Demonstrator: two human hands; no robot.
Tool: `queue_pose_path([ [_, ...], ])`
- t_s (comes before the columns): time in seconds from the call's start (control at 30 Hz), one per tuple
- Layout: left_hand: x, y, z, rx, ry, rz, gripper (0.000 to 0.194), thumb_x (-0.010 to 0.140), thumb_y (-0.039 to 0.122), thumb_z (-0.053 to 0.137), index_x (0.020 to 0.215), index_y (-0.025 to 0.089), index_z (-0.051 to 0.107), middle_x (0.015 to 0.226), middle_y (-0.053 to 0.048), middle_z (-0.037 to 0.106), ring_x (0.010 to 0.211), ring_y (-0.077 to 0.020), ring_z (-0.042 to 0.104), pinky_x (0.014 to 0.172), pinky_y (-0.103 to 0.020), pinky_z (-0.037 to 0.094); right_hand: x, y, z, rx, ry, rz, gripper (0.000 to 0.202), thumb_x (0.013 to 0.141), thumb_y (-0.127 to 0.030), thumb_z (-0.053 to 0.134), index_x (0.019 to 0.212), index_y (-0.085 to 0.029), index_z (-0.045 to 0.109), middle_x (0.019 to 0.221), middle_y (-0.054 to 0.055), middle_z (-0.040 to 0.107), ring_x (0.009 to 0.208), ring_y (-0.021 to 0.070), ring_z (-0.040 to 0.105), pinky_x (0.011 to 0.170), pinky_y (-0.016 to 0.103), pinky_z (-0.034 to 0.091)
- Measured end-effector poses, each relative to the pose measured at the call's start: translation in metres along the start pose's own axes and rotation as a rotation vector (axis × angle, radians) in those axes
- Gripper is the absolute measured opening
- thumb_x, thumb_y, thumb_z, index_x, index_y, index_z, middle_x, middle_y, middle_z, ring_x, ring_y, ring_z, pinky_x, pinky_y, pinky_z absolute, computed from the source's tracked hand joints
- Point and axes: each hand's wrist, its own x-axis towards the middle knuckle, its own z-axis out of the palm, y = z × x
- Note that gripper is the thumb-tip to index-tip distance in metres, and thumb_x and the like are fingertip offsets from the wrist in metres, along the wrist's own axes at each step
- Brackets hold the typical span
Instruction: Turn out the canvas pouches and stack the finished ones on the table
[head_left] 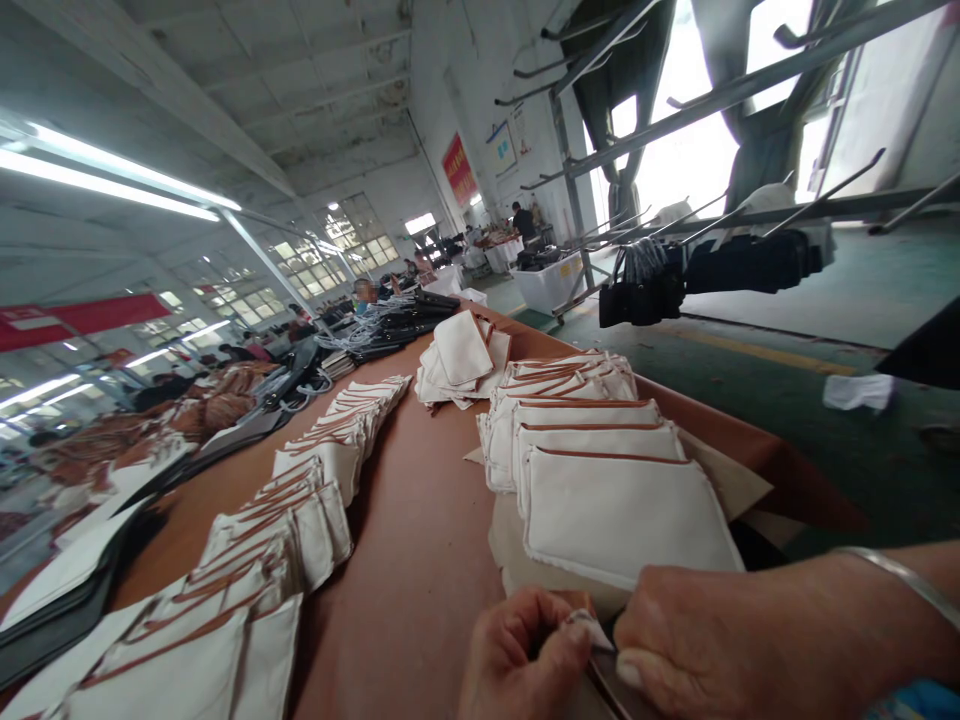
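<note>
At the bottom, my left hand [529,655] pinches the pale corner of a brown-and-white leather piece [598,632] between thumb and fingertips. My right hand [682,635] is closed on the same piece just to the right, its thumb pressed along the edge. Most of the piece is hidden by my fingers and the frame's lower edge. Directly beyond my hands, a row of white pouches with brown top edges [622,510] leans back in overlapping layers. Another long row of similar white pouches [315,530] runs along the left.
A loose pile of white pieces [457,360] lies farther back on the brown-covered table [412,560]. Black bags [397,325] are heaped beyond it. To the right stands a metal rack [675,120] with protruding hooks and dark bags hanging low. A white bin [551,285] is on the floor.
</note>
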Motion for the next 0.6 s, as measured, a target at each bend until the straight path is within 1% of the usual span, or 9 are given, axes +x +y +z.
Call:
queue_pose_path([
  [0.1,-0.001,0.001,-0.004,0.015,-0.028,-0.030,0.048,0.058,0.057,0.086,0.068,0.013,0.071,0.068,-0.004,0.068,0.062,-0.0128,0.050,0.059,-0.024,0.032,-0.011,0.005,0.003,0.152,0.017,0.104,0.011,0.076,-0.014,0.063,0.084,-0.008,0.068,0.063,0.005,0.062,0.047,0.0132,0.030,0.041,0.029,0.021],
  [0.2,-0.004,0.007,-0.008,0.050,-0.005,-0.075,0.049,0.057,0.058,0.086,0.069,0.012,0.074,0.069,-0.005,0.069,0.063,-0.0139,0.052,0.060,-0.023,0.034,-0.026,0.012,0.003,0.540,0.048,0.380,0.013,0.083,-0.018,0.056,0.080,-0.014,0.067,0.060,-0.001,0.058,0.044,0.0103,0.038,0.042,0.024,0.025],
  [0.23,-0.004,0.010,-0.008,0.068,0.001,-0.079,0.049,0.058,0.058,0.086,0.069,0.012,0.074,0.067,-0.005,0.068,0.062,-0.0138,0.052,0.059,-0.023,0.034,-0.028,0.015,0.001,0.654,0.096,0.479,0.013,0.083,-0.020,0.056,0.079,-0.015,0.067,0.059,-0.002,0.057,0.046,0.0099,0.042,0.043,0.022,0.028],
  [0.3,-0.006,0.015,-0.006,0.092,-0.012,-0.072,0.047,0.060,0.057,0.084,0.071,0.013,0.074,0.067,-0.004,0.068,0.062,-0.0136,0.051,0.056,-0.022,0.034,-0.026,0.020,-0.001,0.767,0.300,0.600,0.010,0.081,-0.023,0.059,0.083,-0.015,0.066,0.065,-0.002,0.059,0.056,0.0107,0.050,0.050,0.020,0.036],
  [0.37,-0.007,0.018,-0.002,0.135,-0.043,-0.050,0.044,0.065,0.056,0.081,0.073,0.013,0.074,0.067,-0.003,0.067,0.060,-0.0128,0.049,0.054,-0.021,0.034,-0.015,0.026,0.000,0.773,0.537,0.593,0.018,0.080,-0.030,0.064,0.089,-0.014,0.066,0.077,0.001,0.063,0.069,0.0133,0.054,0.061,0.022,0.041],
  [0.4,-0.007,0.020,0.000,0.177,-0.053,-0.034,0.041,0.069,0.054,0.078,0.075,0.013,0.074,0.067,-0.003,0.066,0.060,-0.0125,0.049,0.054,-0.021,0.034,-0.008,0.028,0.002,0.784,0.612,0.567,0.025,0.078,-0.035,0.068,0.092,-0.014,0.065,0.084,0.002,0.064,0.074,0.0147,0.056,0.067,0.024,0.043],
  [0.43,-0.008,0.021,0.001,0.233,-0.057,-0.012,0.038,0.073,0.051,0.075,0.076,0.013,0.074,0.067,-0.002,0.066,0.060,-0.0123,0.048,0.053,-0.020,0.034,0.000,0.031,0.006,0.822,0.643,0.536,0.033,0.075,-0.039,0.072,0.094,-0.014,0.065,0.088,0.003,0.065,0.078,0.0158,0.056,0.070,0.025,0.044],
  [0.5,-0.009,0.024,0.002,0.377,-0.038,0.057,0.030,0.079,0.043,0.069,0.078,0.013,0.074,0.066,-0.001,0.064,0.059,-0.0122,0.049,0.052,-0.019,0.034,0.014,0.035,0.016,0.975,0.587,0.477,0.043,0.069,-0.041,0.078,0.098,-0.013,0.064,0.088,0.002,0.065,0.077,0.0155,0.056,0.068,0.024,0.045],
  [0.6,-0.012,0.025,-0.002,0.583,0.016,0.196,0.020,0.082,0.030,0.063,0.075,0.015,0.072,0.066,0.000,0.063,0.061,-0.0126,0.051,0.052,-0.019,0.036,0.028,0.036,0.029,1.136,0.465,0.437,0.031,0.068,-0.030,0.076,0.091,-0.013,0.064,0.074,-0.002,0.061,0.064,0.0107,0.052,0.056,0.019,0.040],
])
